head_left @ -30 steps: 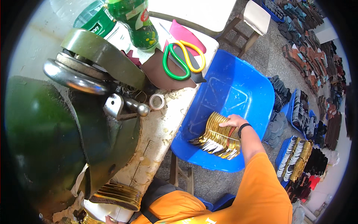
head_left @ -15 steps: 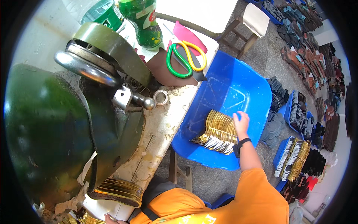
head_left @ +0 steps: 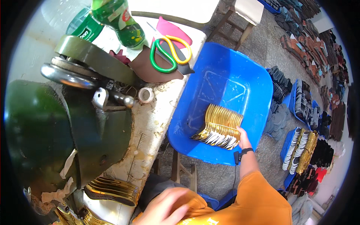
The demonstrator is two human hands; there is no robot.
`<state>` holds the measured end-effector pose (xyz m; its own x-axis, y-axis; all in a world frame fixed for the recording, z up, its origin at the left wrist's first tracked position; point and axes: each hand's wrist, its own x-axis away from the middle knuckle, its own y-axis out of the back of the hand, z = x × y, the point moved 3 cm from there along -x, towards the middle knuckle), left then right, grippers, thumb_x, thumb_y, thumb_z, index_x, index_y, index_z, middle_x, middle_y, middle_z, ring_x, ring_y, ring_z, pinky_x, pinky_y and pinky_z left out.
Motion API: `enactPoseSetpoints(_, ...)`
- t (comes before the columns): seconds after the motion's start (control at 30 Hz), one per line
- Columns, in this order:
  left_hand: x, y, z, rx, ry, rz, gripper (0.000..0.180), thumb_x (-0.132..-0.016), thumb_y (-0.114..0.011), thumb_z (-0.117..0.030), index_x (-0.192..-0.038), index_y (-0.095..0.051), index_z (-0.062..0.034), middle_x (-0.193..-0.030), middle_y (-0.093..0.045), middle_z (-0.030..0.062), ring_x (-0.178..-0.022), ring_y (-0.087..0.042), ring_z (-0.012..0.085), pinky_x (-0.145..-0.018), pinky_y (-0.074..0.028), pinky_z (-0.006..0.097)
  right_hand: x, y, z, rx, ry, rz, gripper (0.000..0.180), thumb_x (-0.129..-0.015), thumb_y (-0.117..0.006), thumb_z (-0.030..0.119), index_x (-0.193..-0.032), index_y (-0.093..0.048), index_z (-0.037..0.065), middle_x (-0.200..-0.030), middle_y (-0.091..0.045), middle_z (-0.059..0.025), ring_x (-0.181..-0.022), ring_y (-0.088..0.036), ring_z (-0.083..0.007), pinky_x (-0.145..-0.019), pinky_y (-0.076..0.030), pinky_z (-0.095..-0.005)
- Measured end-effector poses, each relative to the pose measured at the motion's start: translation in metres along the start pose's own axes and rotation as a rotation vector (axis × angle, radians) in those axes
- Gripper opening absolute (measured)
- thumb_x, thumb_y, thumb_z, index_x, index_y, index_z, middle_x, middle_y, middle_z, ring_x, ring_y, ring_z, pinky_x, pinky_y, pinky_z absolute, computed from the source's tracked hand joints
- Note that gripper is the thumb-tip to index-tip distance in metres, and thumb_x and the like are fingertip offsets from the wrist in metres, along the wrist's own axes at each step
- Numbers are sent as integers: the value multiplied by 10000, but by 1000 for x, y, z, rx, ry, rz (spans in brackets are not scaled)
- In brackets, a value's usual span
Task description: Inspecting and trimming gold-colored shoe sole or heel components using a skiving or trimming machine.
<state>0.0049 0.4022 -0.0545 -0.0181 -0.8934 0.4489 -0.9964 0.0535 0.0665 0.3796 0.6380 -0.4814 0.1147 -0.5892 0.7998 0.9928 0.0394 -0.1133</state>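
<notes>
In the blue plastic tub point(head_left: 258, 101) a row of shiny gold shoe pieces point(head_left: 224, 119) stands packed on edge, white showing along the near side. My right hand point(head_left: 244, 137) is at the right end of this row, gripping the endmost pieces; some of its fingers are hidden behind them. A dark band circles that wrist. My left hand point(head_left: 167, 206), a little blurred, is in front of my body with fingers stretched out and nothing in them. To its left, a stack of gold-edged dark pieces point(head_left: 112, 190) lies at the worktable's near edge.
A green machine point(head_left: 67, 123) with a metal handwheel covers the left of the worktable point(head_left: 150, 123). Scissors point(head_left: 165, 62) with green and yellow handles lie on brown scraps, near a tape roll point(head_left: 146, 95) and green bottles point(head_left: 123, 28). A stool point(head_left: 240, 18) and filled tubs stand rightward.
My right hand has come down from above the tub onto the right end of the gold row. My left hand has risen from the lower edge beside the stack. The view has shifted slightly.
</notes>
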Motion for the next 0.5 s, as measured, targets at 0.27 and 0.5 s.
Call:
enactPoseSetpoints(0.27,-139,-86,123,-717,256,454,429,-926,-617,-299,-1263,-571,-37,-1249,-616,241,-1103,-620,443,-953,-502,513,6,-10,-3,102,65,-5,495,-921,-686,173,-1363,-513,29,-1257,-650,-133,-1154,-619,-256,-1014,-464,-384)
enactPoseSetpoints(0.5,-202,-19,110,-468,431,312,506,-910,-683,-285,-1316,-572,-4,-1199,-654,256,-1114,-648,383,-954,-517,438,10,-7,3,114,31,-3,481,-941,-678,211,-1356,-547,4,-1261,-658,-136,-1132,-636,-243,-996,-476,-378)
